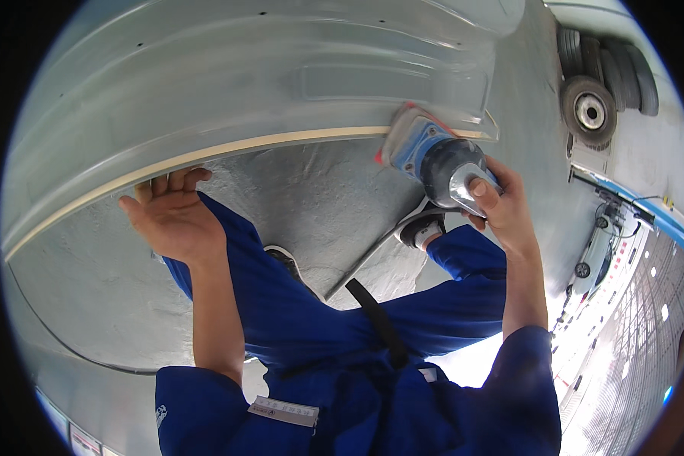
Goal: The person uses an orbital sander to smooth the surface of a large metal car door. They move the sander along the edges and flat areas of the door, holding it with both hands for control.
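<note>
My right hand (501,204) is wrapped round the body of a blue and black power sander (454,163). The sander's flat, red-edged pad (403,137) is against the lower edge of a large grey-green vehicle panel (281,83), near its right end. A band of cream masking tape (205,150) runs along that lower edge. My left hand (176,216) is palm up under the panel, farther left, with its fingers apart and their tips at the taped edge; it holds nothing. A grey hose (380,243) trails from the sander down between my legs.
Below the panel is a grey, scuffed floor (311,182), with my black shoes (422,224) on it. Several tyres (608,68) and a wheel with a rim (590,112) stand at the far right. A thin dark cable (61,342) curves across the floor at left. A white car (594,254) shows at right.
</note>
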Action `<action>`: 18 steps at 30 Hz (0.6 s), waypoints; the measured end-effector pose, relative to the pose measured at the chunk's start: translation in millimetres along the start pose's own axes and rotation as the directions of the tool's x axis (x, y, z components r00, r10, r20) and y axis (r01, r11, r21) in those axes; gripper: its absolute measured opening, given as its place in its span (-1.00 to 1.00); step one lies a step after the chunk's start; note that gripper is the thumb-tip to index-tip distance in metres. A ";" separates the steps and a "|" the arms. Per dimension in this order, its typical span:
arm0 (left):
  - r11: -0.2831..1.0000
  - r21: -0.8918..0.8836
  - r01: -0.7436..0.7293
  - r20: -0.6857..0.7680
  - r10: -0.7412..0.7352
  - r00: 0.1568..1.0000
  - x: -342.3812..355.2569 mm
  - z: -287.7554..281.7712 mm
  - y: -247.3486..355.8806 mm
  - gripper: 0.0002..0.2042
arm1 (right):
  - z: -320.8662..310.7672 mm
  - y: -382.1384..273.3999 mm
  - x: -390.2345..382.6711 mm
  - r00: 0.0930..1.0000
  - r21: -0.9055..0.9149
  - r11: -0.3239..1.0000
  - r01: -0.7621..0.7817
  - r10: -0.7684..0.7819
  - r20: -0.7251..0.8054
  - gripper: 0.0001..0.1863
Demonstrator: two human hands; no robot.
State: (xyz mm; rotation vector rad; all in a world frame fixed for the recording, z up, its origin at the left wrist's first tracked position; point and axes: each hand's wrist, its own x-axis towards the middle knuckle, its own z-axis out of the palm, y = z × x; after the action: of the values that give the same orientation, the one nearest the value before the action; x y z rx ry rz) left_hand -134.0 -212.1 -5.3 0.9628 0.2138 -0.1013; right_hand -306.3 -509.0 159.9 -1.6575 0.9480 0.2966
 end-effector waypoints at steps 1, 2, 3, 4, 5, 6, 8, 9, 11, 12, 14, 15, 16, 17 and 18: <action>1.000 -0.023 -0.008 -0.008 0.007 1.000 0.2 -4.8 5.7 -0.33 | 1.6 -5.5 2.1 0.999 -0.023 0.999 -0.036 0.037 0.026 -0.45; 0.991 -0.131 -0.013 0.005 0.014 1.000 1.9 -5.7 7.8 -0.33 | 4.1 -11.7 3.9 0.996 -0.046 0.996 -0.073 0.075 0.048 -0.43; 0.986 -0.166 -0.010 -0.002 0.010 1.000 0.7 -4.8 9.9 -0.32 | 15.3 -21.5 5.4 0.998 -0.077 0.997 -0.024 0.029 0.059 -0.40; 0.981 -0.191 -0.015 -0.010 0.013 1.000 -0.2 -4.9 14.3 -0.31 | 39.2 -31.9 10.6 0.997 -0.096 0.995 0.029 -0.021 0.077 -0.37; 0.989 -0.151 -0.013 -0.038 0.008 0.999 -1.5 -2.2 18.5 -0.30 | 59.6 -43.8 15.7 0.990 -0.089 0.993 0.081 -0.070 0.124 -0.35; 0.991 -0.130 -0.006 -0.051 0.000 0.999 -3.1 -2.1 17.3 -0.29 | 78.9 -53.0 21.6 0.980 -0.080 0.989 0.128 -0.113 0.165 -0.32; 0.994 -0.110 -0.002 -0.068 -0.005 0.998 -4.9 -1.6 18.0 -0.27 | 112.3 -63.2 31.9 0.949 -0.038 0.978 0.204 -0.188 0.252 -0.34; 0.990 -0.139 0.005 -0.072 -0.015 0.997 -4.7 1.7 18.3 -0.27 | 124.7 -67.5 35.3 0.937 -0.044 0.969 0.244 -0.224 0.267 -0.37; 0.978 -0.206 0.030 -0.086 -0.049 0.995 -5.5 5.7 21.4 -0.27 | 137.0 -73.9 42.2 0.911 -0.104 0.927 0.361 -0.326 0.254 -0.42; 0.979 -0.202 0.024 -0.109 -0.046 0.993 -4.5 8.1 22.1 -0.27 | 137.6 -76.5 43.4 0.893 -0.138 0.900 0.414 -0.372 0.253 -0.44; 0.990 -0.140 -0.006 -0.161 -0.017 0.987 -3.0 12.3 23.7 -0.29 | 119.8 -79.7 39.1 0.936 -0.215 0.923 0.318 -0.269 0.228 -0.44; 0.994 -0.112 -0.018 -0.187 -0.004 0.982 -3.2 12.7 23.5 -0.30 | 107.4 -79.5 35.4 0.952 -0.252 0.930 0.266 -0.212 0.219 -0.45; 0.996 -0.083 -0.027 -0.211 0.008 0.977 -4.0 13.3 22.5 -0.31 | 91.1 -71.1 32.5 0.970 -0.234 0.953 0.193 -0.148 0.195 -0.43; 0.996 -0.089 -0.024 -0.226 0.004 0.974 -3.2 15.4 22.0 -0.32 | 70.6 -59.9 28.9 0.982 -0.217 0.969 0.121 -0.085 0.172 -0.42; 0.995 -0.101 -0.022 -0.228 -0.002 0.974 -2.0 16.1 21.5 -0.33 | 51.6 -46.8 23.5 0.989 -0.211 0.970 0.118 -0.097 0.109 -0.40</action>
State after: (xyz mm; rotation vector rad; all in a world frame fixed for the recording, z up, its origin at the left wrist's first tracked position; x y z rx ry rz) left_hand -129.9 -213.1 21.4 0.8717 0.4221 0.0305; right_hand -243.4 -471.0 161.1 -1.8687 0.7695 0.4159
